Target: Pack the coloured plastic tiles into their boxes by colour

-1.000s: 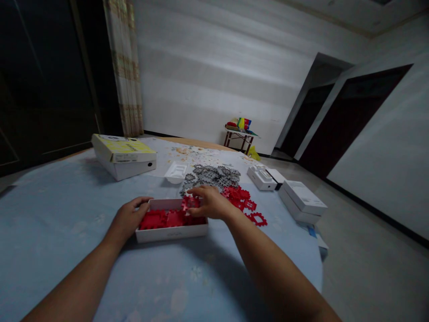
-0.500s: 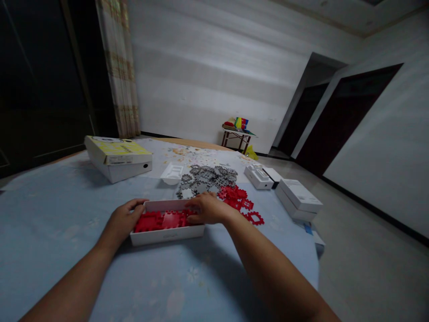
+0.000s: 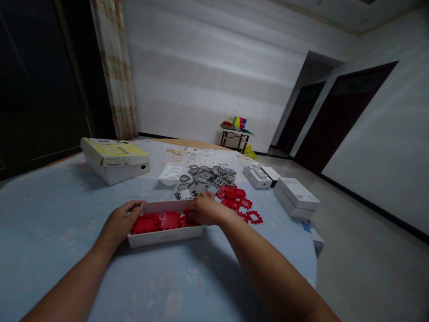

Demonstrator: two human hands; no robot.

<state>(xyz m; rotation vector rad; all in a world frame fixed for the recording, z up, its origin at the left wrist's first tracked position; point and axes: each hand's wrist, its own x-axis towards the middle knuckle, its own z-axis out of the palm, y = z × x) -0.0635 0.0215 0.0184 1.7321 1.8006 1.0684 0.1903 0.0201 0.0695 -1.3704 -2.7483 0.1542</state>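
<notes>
In the head view, the left hand (image 3: 118, 223) is curled on the left end of a white box (image 3: 165, 237) and holds it. The box sits on a blue cloth (image 3: 67, 223), with red pieces (image 3: 170, 220) inside. The right hand (image 3: 205, 211) dips in at the right end, fingers bent; I can't tell if they grip a piece. Behind the box are grey pieces (image 3: 212, 177), with a red pile (image 3: 233, 195) beside them
</notes>
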